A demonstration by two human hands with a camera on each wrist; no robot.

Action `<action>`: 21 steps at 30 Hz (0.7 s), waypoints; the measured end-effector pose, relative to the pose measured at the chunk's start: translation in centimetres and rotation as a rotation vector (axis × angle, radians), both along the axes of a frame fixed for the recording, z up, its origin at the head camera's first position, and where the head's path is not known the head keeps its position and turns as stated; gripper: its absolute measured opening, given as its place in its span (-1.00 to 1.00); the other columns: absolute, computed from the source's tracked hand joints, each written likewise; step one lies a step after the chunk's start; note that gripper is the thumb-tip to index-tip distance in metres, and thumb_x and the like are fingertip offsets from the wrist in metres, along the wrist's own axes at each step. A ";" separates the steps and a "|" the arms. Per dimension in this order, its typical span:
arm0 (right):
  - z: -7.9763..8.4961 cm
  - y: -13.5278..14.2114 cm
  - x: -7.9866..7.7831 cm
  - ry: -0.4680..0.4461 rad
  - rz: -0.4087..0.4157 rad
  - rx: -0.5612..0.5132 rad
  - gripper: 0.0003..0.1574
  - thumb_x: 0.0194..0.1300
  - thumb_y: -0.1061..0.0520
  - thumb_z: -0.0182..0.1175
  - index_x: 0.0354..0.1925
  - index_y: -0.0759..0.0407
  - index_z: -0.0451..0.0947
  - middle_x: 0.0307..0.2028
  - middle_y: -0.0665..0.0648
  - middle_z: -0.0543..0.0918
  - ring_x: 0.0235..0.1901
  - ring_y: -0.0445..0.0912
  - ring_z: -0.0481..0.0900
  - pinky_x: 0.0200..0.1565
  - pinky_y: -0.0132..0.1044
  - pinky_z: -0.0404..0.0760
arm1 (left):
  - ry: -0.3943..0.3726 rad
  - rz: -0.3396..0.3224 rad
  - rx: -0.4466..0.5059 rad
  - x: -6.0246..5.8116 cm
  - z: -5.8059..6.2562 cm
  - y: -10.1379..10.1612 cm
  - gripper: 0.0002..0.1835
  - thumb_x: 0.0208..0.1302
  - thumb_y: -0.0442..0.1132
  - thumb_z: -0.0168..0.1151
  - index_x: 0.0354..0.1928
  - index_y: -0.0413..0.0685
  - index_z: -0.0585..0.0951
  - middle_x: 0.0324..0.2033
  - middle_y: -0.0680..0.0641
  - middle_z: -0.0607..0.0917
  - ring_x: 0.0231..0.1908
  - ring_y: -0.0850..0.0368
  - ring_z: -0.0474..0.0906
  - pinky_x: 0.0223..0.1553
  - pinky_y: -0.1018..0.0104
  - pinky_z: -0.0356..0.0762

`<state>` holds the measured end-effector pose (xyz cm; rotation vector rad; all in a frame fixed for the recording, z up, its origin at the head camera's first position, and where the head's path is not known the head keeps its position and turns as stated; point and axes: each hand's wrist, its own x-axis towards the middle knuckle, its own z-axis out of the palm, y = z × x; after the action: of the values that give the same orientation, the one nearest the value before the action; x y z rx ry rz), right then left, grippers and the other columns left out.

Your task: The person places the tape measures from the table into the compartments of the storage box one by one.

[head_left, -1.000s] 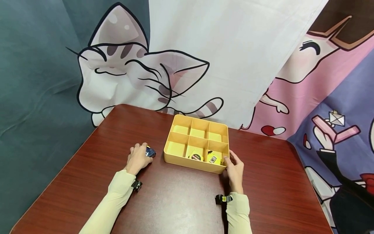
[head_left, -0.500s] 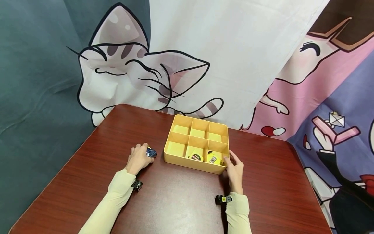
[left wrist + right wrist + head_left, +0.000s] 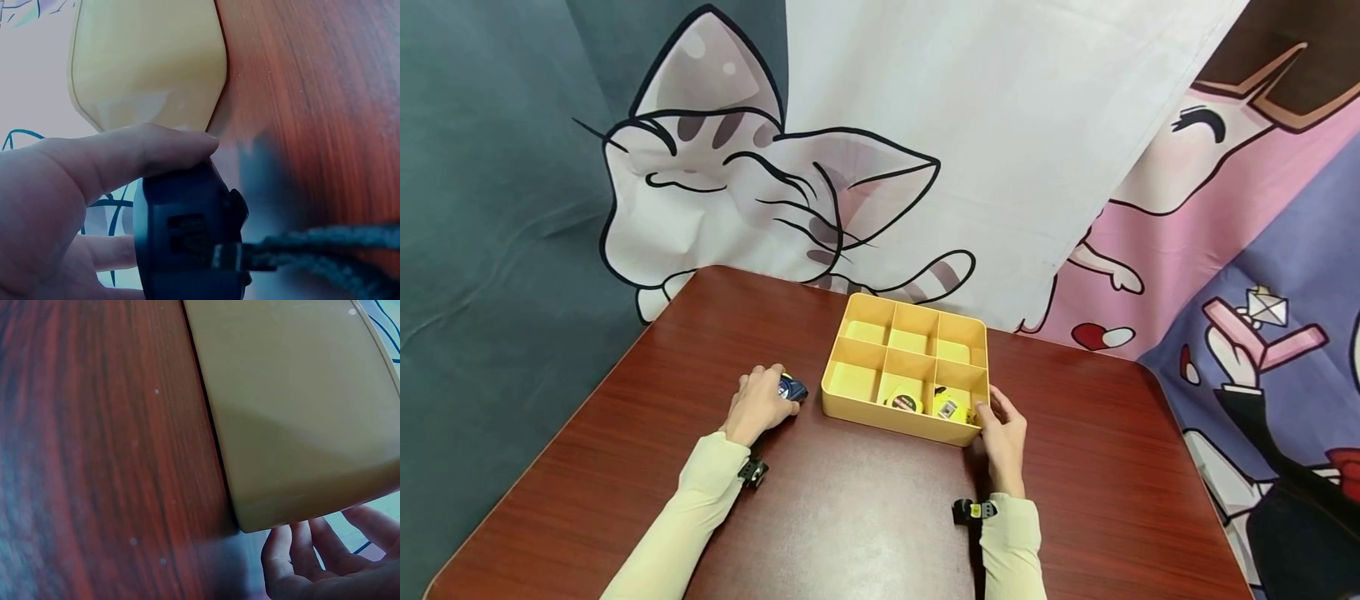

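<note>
A dark blue tape measure (image 3: 793, 388) with a wrist cord (image 3: 325, 244) is held by my left hand (image 3: 756, 407), left of the yellow divided box (image 3: 880, 414). In the left wrist view the thumb lies along the tape measure's upper edge, and other fingers reach behind it. At the box's front right corner, my right hand (image 3: 1004, 433) grips the side wall, thumb at the rim and fingers outside. Two yellow tape measures lie in the box: one (image 3: 903, 401) in the front middle compartment, another (image 3: 950, 407) in the front right one.
The box stands on a reddish-brown wooden table (image 3: 865, 517), towards its far edge. Behind the table hangs a cloth (image 3: 1000, 150) printed with cartoon figures. The box's front left compartment and its back row hold nothing visible.
My left hand and the blue tape measure have shifted slightly to the right, closer to the box. The right hand and the box stay where they were.
</note>
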<state>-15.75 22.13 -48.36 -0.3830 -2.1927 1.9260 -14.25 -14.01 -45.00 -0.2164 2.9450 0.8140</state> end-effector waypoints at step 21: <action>0.2 0.0 0.1 -0.004 0.001 0.006 -0.53 0.20 0.24 0.14 0.11 0.22 0.46 0.00 0.30 0.54 -0.19 -0.18 0.49 -0.25 -0.47 0.50 | 0.007 -0.023 0.004 0.6 1.4 0.1 -0.31 -0.15 -0.12 0.36 0.13 -0.16 0.43 -0.21 -0.25 0.46 -0.18 -0.20 0.35 -0.42 0.03 0.41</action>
<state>-15.69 22.08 -48.19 -0.3850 -2.2015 1.9205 -13.65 -13.86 -43.63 -0.1799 2.9459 0.8199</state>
